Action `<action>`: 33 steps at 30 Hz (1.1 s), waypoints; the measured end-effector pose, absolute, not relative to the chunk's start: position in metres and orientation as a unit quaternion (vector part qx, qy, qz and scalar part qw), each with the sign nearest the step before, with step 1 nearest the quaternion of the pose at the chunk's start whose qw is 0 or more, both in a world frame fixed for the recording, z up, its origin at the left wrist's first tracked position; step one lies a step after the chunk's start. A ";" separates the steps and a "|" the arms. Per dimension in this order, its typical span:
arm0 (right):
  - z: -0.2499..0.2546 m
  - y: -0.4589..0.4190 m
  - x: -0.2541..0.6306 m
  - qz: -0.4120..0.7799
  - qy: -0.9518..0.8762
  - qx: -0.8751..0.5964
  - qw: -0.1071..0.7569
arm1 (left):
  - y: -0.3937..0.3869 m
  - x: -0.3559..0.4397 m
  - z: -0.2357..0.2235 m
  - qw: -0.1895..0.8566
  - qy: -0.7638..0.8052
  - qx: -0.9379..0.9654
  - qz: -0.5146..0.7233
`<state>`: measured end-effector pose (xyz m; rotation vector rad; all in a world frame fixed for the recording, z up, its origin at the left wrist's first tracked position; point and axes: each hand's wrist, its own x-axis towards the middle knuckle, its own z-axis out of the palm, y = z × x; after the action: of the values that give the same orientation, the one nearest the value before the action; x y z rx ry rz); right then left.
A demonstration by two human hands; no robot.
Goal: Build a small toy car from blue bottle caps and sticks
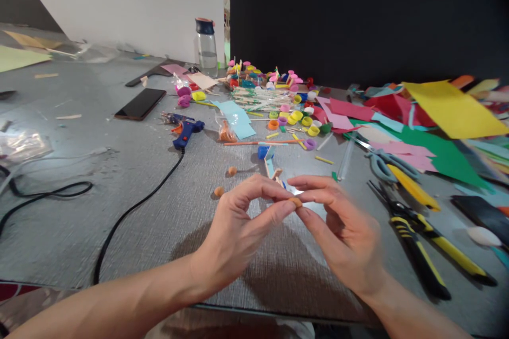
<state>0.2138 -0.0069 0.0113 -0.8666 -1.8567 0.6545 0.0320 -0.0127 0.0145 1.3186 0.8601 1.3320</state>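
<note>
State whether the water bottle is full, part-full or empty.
Part-full: the water bottle shows a liquid line partway up its clear wall.

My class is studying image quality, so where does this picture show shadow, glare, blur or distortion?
Head view: soft shadows darken the table below the left hand and the right hand, whose edge looks slightly blurred; head view, left side: glare on clear plastic; head view, right side: the yellow paper seems stretched by the lens.

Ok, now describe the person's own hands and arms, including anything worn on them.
The left hand and right hand show no gloves, rings or watch. The left forearm and right forearm are bare, with no sleeves in view.
</note>
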 end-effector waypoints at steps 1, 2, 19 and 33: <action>0.011 -0.007 0.214 0.276 -0.755 -0.356 0.476 | -0.013 0.031 0.015 0.520 0.359 0.547 0.549; 0.012 -0.006 0.213 0.285 -0.751 -0.358 0.477 | -0.014 0.031 0.016 0.525 0.363 0.544 0.545; 0.017 -0.005 0.211 0.365 -0.705 -0.376 0.478 | -0.008 0.036 0.017 0.660 0.326 0.407 0.541; 0.017 -0.004 0.211 0.387 -0.693 -0.388 0.468 | -0.011 0.035 0.022 0.628 0.347 0.440 0.539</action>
<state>0.2115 -0.0044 0.0171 -0.9512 -1.7006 0.9490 0.0352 -0.0108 0.0216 1.0085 0.7963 1.2358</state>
